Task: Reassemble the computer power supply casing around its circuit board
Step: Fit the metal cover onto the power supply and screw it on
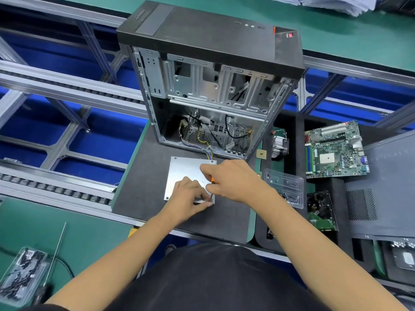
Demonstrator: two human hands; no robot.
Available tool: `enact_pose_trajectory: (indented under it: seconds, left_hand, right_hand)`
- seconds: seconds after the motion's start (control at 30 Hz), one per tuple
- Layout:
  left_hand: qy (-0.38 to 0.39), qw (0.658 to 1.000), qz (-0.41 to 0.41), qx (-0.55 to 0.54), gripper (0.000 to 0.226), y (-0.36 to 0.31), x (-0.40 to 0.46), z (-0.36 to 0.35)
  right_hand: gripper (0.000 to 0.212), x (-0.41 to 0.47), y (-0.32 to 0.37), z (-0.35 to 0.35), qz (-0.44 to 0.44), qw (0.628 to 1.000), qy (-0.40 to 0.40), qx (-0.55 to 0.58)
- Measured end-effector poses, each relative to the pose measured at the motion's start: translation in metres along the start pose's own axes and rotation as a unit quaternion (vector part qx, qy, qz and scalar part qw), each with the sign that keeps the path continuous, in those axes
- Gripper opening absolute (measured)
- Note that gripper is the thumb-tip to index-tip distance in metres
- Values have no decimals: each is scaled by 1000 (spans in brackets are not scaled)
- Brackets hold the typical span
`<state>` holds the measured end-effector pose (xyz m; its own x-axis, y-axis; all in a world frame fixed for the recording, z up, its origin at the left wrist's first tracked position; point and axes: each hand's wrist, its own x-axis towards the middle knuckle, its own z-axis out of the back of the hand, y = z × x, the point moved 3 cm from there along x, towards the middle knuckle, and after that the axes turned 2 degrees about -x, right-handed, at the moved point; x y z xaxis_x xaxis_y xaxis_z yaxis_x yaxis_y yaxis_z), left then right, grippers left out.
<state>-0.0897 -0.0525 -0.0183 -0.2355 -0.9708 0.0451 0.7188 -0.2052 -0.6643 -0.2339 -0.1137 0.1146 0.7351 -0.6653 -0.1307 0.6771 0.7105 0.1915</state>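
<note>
Fingers [203,199] pinch a screwdriver [212,189] over the casing [184,171] on a dark mat [143,176], green bench [336,23] behind.

Bright, even overhead lighting, soft short shadows only. Mild glare on silver casing [186,176] and computer case [208,63] top. Strong wide-angle distortion: conveyor rails [56,86] bow at left edge, bench [336,23] edge bends. Centre sharp; screw tray [20,277] bottom left slightly soft. Some compression smear on forearms.
</note>
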Motion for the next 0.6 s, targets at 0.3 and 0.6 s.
enact_pose_trajectory:
  seconds: [0.3,0.6]
  left_hand:
    - [-8,1000,16,-26,19,-2,1,0]
    - [8,998,22,-58,15,-3,1,2]
  right_hand:
    - [24,-10,3,7,20,999,9,-34]
    - [19,-7,19,12,79,993,81,-16]
